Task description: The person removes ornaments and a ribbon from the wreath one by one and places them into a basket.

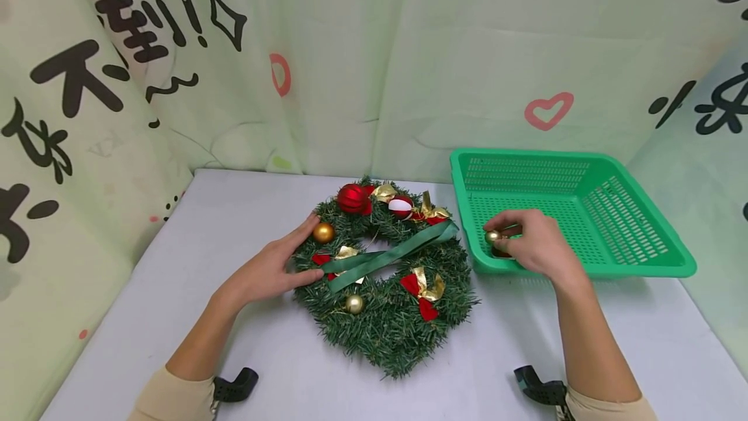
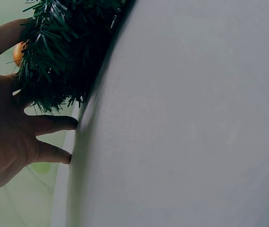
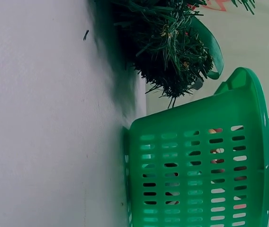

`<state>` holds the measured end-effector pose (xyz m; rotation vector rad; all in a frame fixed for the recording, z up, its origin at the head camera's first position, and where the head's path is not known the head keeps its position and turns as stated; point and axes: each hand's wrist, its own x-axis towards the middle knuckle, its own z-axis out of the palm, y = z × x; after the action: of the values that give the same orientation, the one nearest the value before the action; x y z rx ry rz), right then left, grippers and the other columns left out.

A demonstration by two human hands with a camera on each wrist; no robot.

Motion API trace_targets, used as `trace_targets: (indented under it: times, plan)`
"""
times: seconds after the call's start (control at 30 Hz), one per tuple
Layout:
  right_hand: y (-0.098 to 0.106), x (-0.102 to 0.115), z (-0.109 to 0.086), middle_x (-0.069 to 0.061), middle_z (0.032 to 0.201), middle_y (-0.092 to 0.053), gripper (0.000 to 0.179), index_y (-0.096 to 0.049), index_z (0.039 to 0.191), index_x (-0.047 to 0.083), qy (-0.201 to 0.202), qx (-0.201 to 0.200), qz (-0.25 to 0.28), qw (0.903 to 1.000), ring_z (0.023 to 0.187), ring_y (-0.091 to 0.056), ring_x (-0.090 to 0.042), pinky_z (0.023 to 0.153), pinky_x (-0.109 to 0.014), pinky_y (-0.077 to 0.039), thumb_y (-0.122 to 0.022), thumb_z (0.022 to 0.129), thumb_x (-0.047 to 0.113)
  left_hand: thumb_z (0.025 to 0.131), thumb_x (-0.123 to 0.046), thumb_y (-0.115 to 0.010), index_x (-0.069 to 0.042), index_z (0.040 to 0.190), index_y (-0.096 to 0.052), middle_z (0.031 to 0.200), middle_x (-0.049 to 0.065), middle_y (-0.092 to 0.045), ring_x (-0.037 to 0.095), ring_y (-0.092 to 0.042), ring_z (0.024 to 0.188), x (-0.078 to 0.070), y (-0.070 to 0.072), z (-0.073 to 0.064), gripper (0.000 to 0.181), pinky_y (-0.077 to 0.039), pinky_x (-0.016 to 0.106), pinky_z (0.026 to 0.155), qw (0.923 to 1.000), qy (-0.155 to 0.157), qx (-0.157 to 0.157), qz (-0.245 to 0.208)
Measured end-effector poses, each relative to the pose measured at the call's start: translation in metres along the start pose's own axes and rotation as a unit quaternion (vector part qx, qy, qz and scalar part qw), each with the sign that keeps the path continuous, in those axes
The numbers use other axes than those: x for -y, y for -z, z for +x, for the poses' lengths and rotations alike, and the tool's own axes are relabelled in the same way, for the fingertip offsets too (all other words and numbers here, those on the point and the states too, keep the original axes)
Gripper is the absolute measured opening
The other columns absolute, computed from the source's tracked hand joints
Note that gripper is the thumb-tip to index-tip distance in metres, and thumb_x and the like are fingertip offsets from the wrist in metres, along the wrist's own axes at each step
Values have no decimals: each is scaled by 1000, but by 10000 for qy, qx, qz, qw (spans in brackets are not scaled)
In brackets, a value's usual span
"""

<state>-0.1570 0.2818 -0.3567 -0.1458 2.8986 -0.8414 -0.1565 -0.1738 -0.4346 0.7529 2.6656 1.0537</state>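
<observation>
A green wreath point(image 1: 386, 336) lies on the white table, trimmed with red-and-gold bows, baubles and a green ribbon point(image 1: 397, 253) across its middle. My left hand point(image 1: 270, 271) rests against the wreath's left side, thumb and fingers spread. In the left wrist view, two straight fingers point(image 2: 54, 124) reach down to the tabletop beside the needles. Over the near left corner of a green basket point(image 1: 590, 271), my right hand point(image 1: 534, 242) pinches a small gold bauble point(image 1: 493, 236). Something dark red point(image 1: 501, 253) shows just below those fingers. The basket's side hides most of that hand in the right wrist view.
The basket stands right of the wreath, near the table's point(image 1: 245, 213) back edge. A printed curtain point(image 1: 374, 83) hangs behind and along both sides. On the wreath sit a shiny red bauble point(image 1: 353, 199), an orange-gold one point(image 1: 323, 232) and a red-and-white one point(image 1: 400, 206).
</observation>
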Motion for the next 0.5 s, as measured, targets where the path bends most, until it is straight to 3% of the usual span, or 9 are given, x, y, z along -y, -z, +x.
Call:
trace_targets:
  times: [0.5]
  plan:
    - [0, 2, -1, -15, 109, -78, 21, -78, 117, 9, 58, 2, -100, 9999, 106, -71, -36, 76, -39, -52, -72, 98, 16, 97, -51, -71, -26, 170, -10, 176, -3, -10, 30, -25, 159, 1, 0, 0, 98, -29, 58, 125, 9999, 98, 41, -5]
